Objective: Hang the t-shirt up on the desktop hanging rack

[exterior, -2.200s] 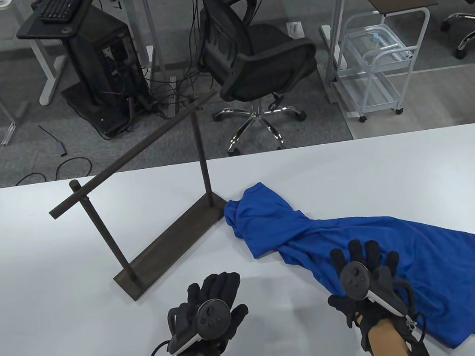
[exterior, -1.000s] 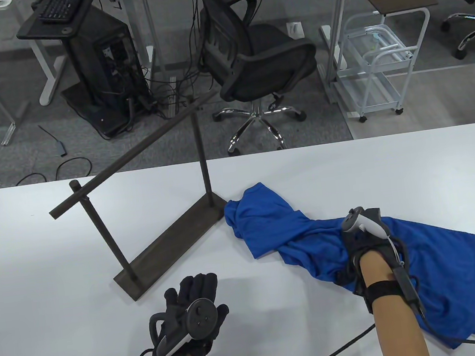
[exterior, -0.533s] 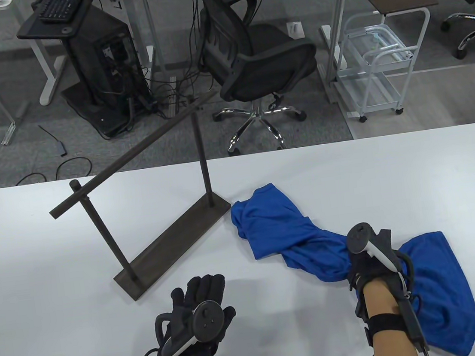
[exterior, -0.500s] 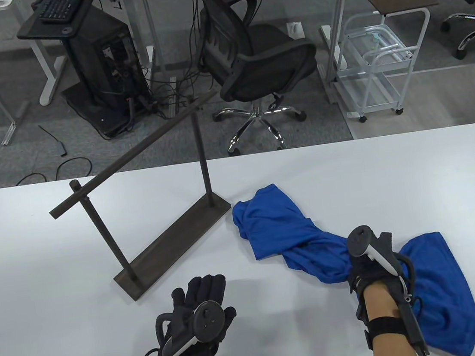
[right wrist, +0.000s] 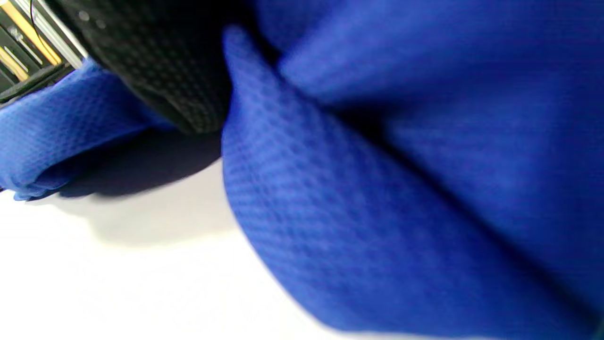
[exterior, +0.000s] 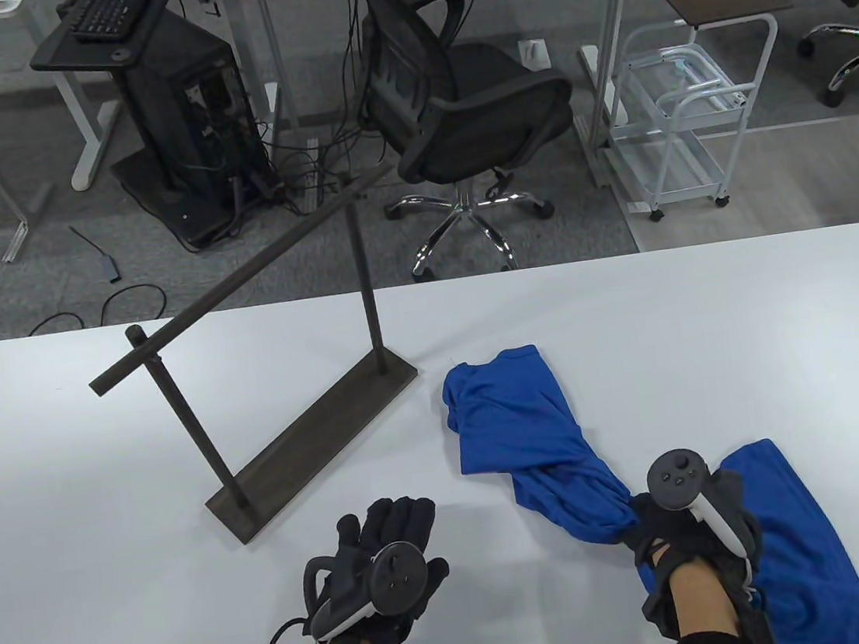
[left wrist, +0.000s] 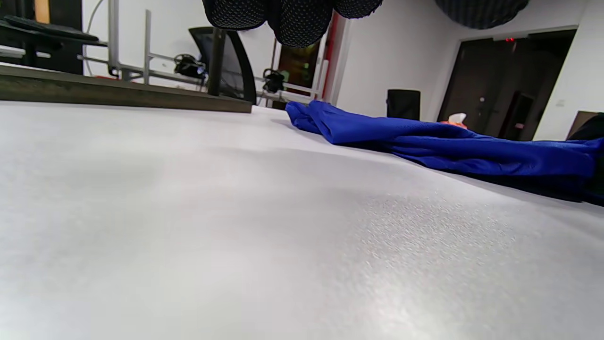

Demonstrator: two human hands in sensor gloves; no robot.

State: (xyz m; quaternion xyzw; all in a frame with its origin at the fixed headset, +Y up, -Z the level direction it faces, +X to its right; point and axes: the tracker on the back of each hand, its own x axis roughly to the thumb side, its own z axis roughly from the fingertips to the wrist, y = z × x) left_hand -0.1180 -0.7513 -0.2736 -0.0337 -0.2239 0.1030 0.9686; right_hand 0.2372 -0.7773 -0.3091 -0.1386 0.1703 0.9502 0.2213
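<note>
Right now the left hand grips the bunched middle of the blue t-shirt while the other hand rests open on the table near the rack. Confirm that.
Wrong hand. The table view shows the right hand gripping the bunched middle of the t-shirt; the left hand is the one resting open on the table near the rack.

Beyond the white table (exterior: pixel 711 319): black office chair (exterior: pixel 448 93), computer tower (exterior: pixel 194 124), white trolley (exterior: pixel 678 119).
</note>
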